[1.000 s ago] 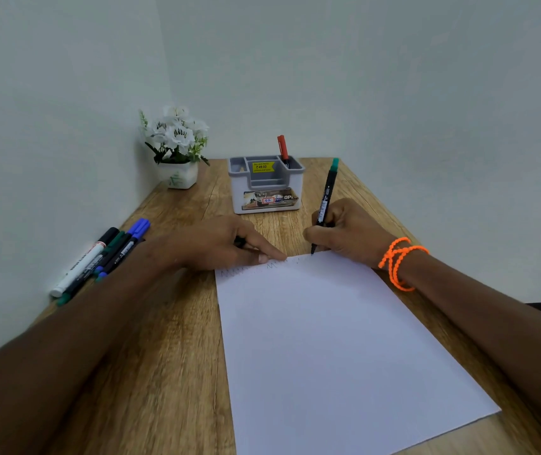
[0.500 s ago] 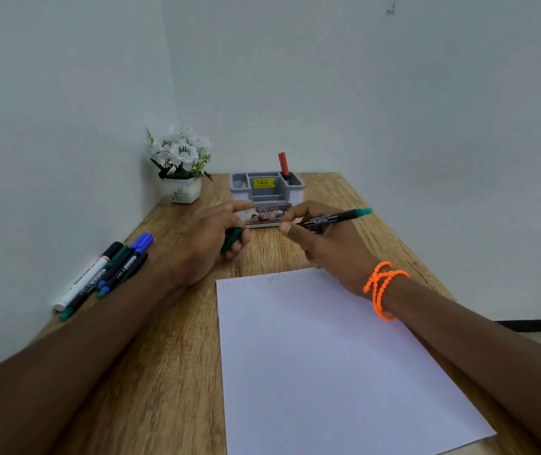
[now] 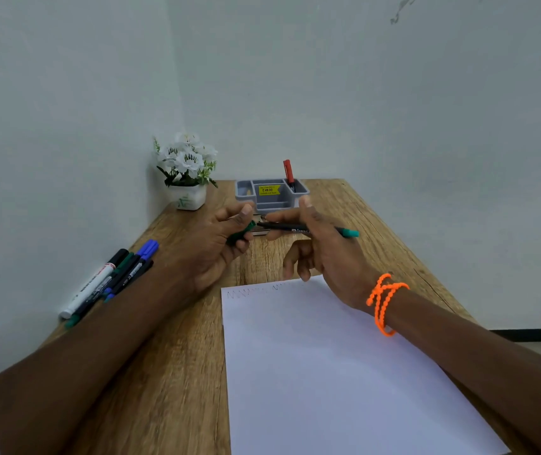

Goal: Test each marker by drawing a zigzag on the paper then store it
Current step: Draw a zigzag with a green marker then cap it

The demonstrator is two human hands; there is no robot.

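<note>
Recapping is judged next: green marker (image 3: 298, 227), pinched in right hand (image 3: 325, 254), lies along 9–3 o'clock, tip toward cap (image 3: 242, 232), gripped by left hand (image 3: 216, 244) at 9.

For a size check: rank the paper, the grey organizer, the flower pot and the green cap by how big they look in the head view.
1. paper, though nearest the camera
2. grey organizer
3. flower pot with flowers, close to the organizer, unsure
4. green cap, held by the left hand
</note>
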